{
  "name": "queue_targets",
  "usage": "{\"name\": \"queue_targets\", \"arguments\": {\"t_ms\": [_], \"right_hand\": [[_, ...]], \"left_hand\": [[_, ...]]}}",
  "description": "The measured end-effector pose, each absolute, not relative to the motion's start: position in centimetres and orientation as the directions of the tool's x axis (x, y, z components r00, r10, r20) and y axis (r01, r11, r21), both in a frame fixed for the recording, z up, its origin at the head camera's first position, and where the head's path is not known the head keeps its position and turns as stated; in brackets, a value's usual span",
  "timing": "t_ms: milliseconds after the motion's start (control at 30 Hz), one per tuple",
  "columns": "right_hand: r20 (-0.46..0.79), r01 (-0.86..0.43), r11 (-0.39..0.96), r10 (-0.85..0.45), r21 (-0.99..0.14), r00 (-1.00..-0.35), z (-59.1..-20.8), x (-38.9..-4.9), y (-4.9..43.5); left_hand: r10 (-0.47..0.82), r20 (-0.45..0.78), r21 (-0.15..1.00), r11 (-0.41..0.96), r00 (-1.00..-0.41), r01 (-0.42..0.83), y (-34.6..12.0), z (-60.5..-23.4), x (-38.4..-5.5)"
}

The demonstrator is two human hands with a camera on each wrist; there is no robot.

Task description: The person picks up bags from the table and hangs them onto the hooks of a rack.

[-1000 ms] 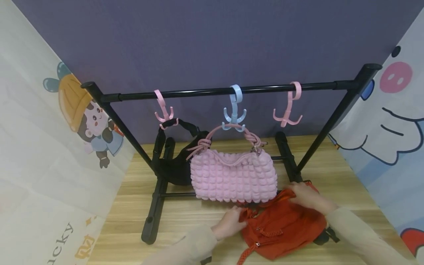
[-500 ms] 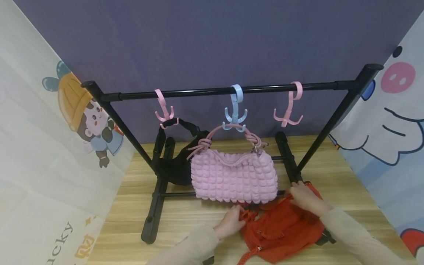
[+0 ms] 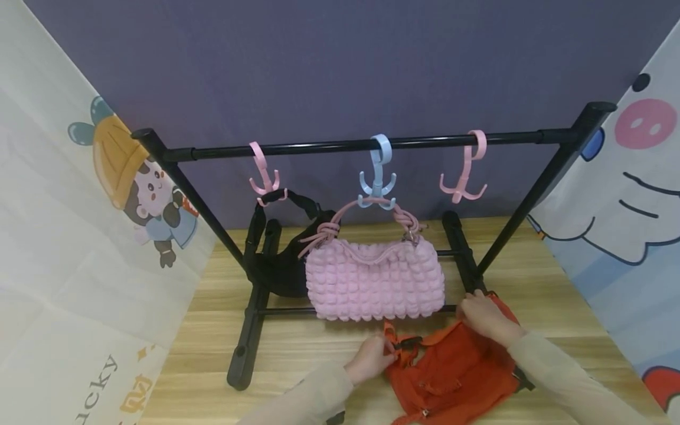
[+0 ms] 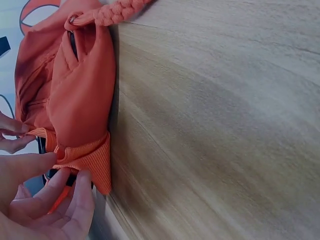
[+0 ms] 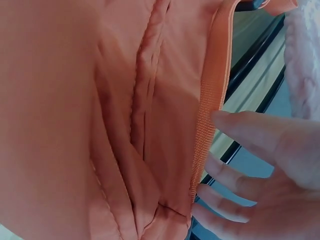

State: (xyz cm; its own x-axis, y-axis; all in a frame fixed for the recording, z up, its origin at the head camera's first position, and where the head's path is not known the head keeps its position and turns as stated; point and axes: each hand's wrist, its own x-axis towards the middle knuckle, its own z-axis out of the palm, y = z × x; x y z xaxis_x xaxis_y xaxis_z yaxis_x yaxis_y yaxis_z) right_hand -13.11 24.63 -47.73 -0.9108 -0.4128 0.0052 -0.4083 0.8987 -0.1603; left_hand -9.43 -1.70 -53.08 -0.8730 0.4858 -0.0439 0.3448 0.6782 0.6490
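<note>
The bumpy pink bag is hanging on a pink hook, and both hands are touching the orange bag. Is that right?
Not quite: the head view shows the bumpy pink bag hanging on the blue hook, not pink. The left hand and right hand are touching the orange bag.

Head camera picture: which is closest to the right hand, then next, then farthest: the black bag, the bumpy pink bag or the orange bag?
1. Orange bag: nearest, the right hand is touching it.
2. Bumpy pink bag: to that hand's left, on the blue hook.
3. Black bag: farthest, over on the left, partly behind the pink one.
</note>
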Motion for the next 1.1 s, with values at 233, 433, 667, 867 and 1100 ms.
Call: {"name": "queue_targets", "arguments": {"t_ms": [233,433,667,867,1100], "right_hand": [[0.032,-0.399,0.909,-0.399,-0.123,-0.917,-48.0,-13.1,24.4],[0.037,-0.39,0.916,-0.389,-0.095,-0.921,-47.8,-12.9,24.2],[0.131,-0.445,0.893,-0.434,-0.069,-0.891,-47.4,-12.5,24.4],[0.207,-0.467,0.881,-0.444,-0.078,-0.872,-46.4,-11.9,24.1],[0.277,-0.482,0.873,-0.448,-0.068,-0.85,-45.2,-11.1,23.4]], "left_hand": [[0.54,-0.006,0.542,0.709,-0.841,0.452,-1.9,-52.7,-9.3],[0.611,0.147,0.423,0.672,-0.778,0.608,-1.7,-52.0,-9.1],[0.665,0.42,0.287,0.548,-0.618,0.785,-1.2,-51.9,-9.7],[0.65,0.451,0.275,0.551,-0.611,0.788,-0.9,-51.6,-10.2],[0.659,0.337,0.362,0.569,-0.673,0.739,-1.0,-51.7,-10.4]]}}
